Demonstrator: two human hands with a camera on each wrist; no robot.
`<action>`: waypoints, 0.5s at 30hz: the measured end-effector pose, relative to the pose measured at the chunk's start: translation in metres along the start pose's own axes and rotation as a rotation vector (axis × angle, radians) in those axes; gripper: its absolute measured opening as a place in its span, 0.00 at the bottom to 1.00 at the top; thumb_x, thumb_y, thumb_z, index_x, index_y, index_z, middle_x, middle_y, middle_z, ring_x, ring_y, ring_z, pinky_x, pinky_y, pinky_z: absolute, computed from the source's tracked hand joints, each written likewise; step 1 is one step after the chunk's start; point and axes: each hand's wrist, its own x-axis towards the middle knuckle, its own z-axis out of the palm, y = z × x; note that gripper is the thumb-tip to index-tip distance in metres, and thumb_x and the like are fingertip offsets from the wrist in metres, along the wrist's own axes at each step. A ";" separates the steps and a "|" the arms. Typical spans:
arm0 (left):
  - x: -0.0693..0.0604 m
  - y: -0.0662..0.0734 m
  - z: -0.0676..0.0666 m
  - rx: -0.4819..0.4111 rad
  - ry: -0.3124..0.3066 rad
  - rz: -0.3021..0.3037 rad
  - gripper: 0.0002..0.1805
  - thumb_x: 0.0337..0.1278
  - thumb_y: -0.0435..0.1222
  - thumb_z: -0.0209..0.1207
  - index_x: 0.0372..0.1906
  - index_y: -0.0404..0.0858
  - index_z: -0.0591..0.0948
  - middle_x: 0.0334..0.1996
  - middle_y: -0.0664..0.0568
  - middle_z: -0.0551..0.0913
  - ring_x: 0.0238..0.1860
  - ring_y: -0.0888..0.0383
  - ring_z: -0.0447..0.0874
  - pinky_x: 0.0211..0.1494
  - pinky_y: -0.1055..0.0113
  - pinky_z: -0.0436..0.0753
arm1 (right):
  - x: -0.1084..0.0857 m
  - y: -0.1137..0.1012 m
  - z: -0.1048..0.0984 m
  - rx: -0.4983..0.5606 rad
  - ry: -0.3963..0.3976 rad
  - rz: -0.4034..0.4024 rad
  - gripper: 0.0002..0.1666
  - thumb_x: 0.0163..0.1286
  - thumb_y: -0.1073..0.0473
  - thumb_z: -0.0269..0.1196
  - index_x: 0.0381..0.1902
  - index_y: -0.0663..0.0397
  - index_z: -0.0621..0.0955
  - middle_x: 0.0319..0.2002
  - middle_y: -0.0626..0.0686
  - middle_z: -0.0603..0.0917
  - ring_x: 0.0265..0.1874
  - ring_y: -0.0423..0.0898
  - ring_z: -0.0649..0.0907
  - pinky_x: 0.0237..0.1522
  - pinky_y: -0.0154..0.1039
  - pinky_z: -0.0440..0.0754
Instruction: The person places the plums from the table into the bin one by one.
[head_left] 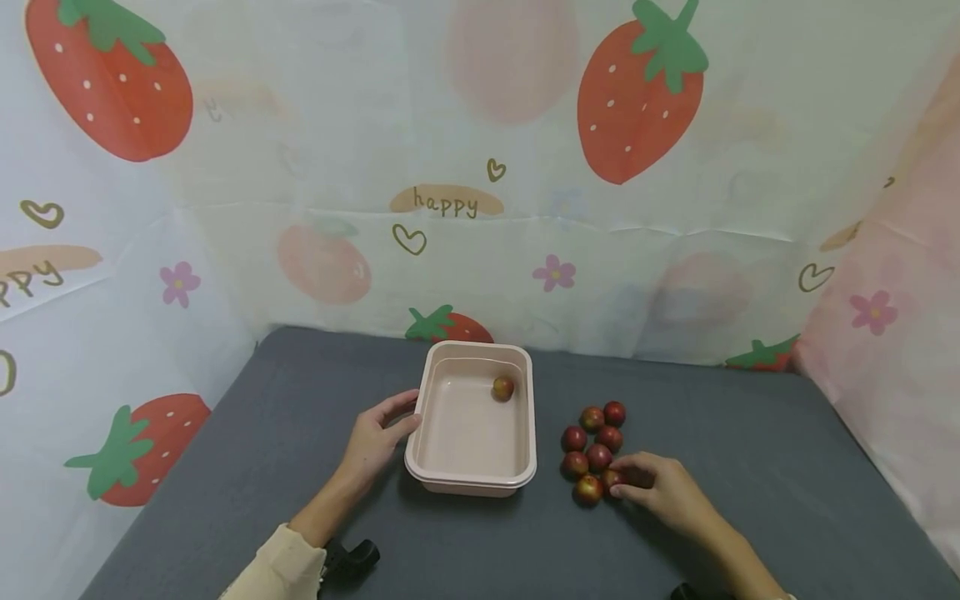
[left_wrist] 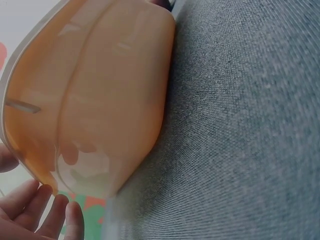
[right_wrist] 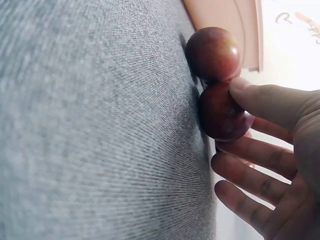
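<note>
A pale pink plastic container (head_left: 474,417) stands on the dark grey cloth, with one reddish plum (head_left: 503,387) inside near its far right corner. My left hand (head_left: 381,433) holds the container's left rim, thumb at the edge and fingers against the side; the left wrist view shows those fingers (left_wrist: 37,207) by its outer wall. To the right lies a cluster of several dark red plums (head_left: 598,457). At its near right side my right hand (head_left: 666,490) pinches a plum (right_wrist: 222,112) between thumb and fingers. That plum touches another plum (right_wrist: 212,54) and sits at the cloth.
Grey cloth (head_left: 750,433) covers the table. A white sheet printed with strawberries (head_left: 641,100) hangs behind and along both sides. Black wrist-camera gear (head_left: 352,560) shows beside the left sleeve (head_left: 281,567). A strip of cloth separates the container from the plums.
</note>
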 end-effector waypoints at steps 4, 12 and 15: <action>0.000 0.000 0.001 0.000 -0.002 0.000 0.24 0.63 0.34 0.60 0.63 0.36 0.75 0.62 0.40 0.78 0.68 0.47 0.70 0.69 0.48 0.69 | -0.001 0.000 -0.001 0.010 -0.009 -0.006 0.14 0.57 0.55 0.72 0.40 0.52 0.86 0.37 0.48 0.88 0.34 0.33 0.83 0.35 0.32 0.80; -0.001 0.001 0.000 0.005 0.001 0.001 0.24 0.64 0.35 0.59 0.64 0.37 0.75 0.62 0.40 0.77 0.68 0.47 0.69 0.70 0.47 0.68 | -0.001 0.001 0.001 0.012 0.015 0.000 0.14 0.56 0.55 0.72 0.40 0.51 0.86 0.36 0.47 0.87 0.34 0.32 0.82 0.35 0.32 0.80; -0.001 0.001 0.001 0.003 0.002 -0.001 0.24 0.64 0.35 0.59 0.64 0.36 0.75 0.62 0.40 0.77 0.68 0.46 0.69 0.70 0.47 0.68 | -0.003 0.002 0.003 0.018 0.022 -0.011 0.14 0.56 0.56 0.73 0.40 0.51 0.86 0.36 0.47 0.87 0.32 0.31 0.81 0.33 0.32 0.80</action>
